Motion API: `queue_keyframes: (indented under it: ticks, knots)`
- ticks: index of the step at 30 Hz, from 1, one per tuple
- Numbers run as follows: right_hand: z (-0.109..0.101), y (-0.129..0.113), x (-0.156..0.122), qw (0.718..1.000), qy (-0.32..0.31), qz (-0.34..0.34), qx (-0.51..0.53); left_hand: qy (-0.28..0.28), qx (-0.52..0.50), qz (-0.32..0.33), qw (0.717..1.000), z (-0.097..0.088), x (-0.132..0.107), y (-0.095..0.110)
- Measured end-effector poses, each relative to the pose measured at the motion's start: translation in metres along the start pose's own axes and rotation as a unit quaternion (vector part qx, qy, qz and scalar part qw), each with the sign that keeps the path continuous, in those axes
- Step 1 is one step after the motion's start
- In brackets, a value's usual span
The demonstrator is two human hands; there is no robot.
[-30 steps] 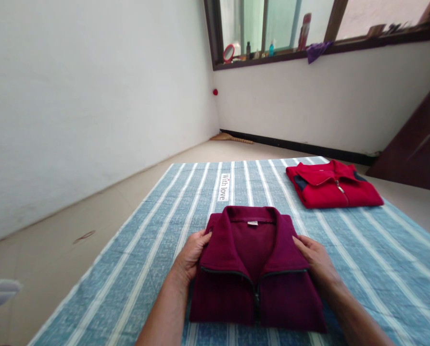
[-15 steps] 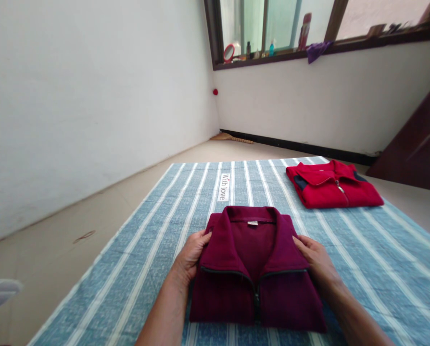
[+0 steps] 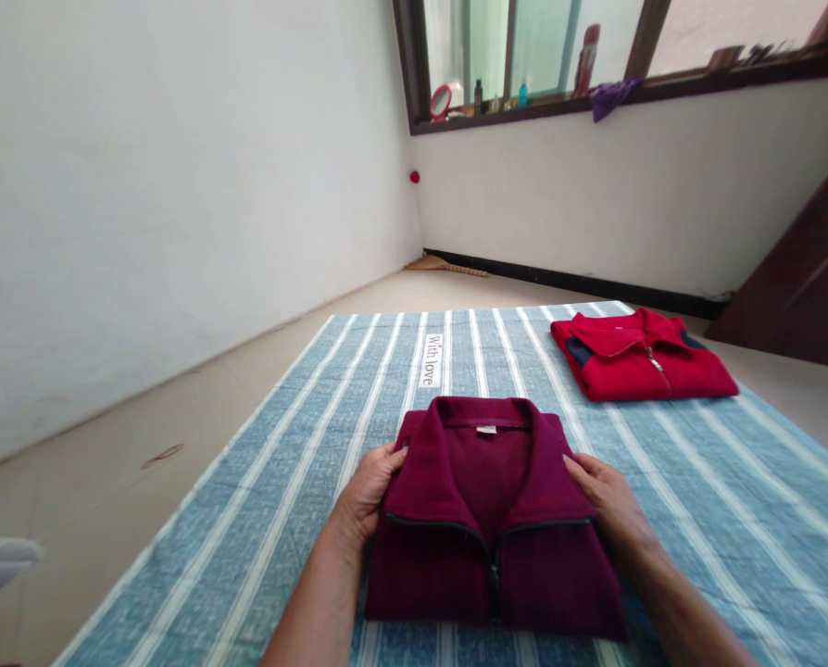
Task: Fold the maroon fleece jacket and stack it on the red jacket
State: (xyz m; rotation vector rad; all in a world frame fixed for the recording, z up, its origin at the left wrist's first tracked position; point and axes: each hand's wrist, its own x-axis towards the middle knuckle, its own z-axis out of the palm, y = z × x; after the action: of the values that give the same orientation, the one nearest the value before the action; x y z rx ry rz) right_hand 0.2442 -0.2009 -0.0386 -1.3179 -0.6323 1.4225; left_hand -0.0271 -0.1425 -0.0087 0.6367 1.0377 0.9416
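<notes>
A folded maroon zip-collar jacket (image 3: 428, 570) lies in front of me, collar at the far end and its dark zipper running toward me. My left hand (image 3: 372, 484) grips its left edge, thumb on top and the other fingers hidden beneath or behind the cloth. On the opposite edge, my right hand (image 3: 605, 496) holds the jacket the same way, its fingertips partly out of sight. Under the jacket spreads a blue cloth with white stripes (image 3: 303, 445), covering a flat surface. Farther off to the right rests a folded red jacket (image 3: 654, 366) with dark shoulder patches.
A "With love" label (image 3: 431, 361) shows on the cloth beyond the maroon jacket. A broom (image 3: 448, 266) lies on the floor by the far corner. Bottles and a round mirror (image 3: 440, 101) stand on the windowsill. A dark red panel (image 3: 803, 278) leans at the right.
</notes>
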Motion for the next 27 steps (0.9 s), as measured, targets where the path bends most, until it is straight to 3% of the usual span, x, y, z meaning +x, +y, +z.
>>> queue_keyframes:
  ticks: [27]
  knots:
    - [0.0047, -0.0048, -0.005, 1.0, 0.007, 0.004, 0.008, 0.007, 0.008, -0.001, 1.0, 0.0026, -0.0018, 0.0014]
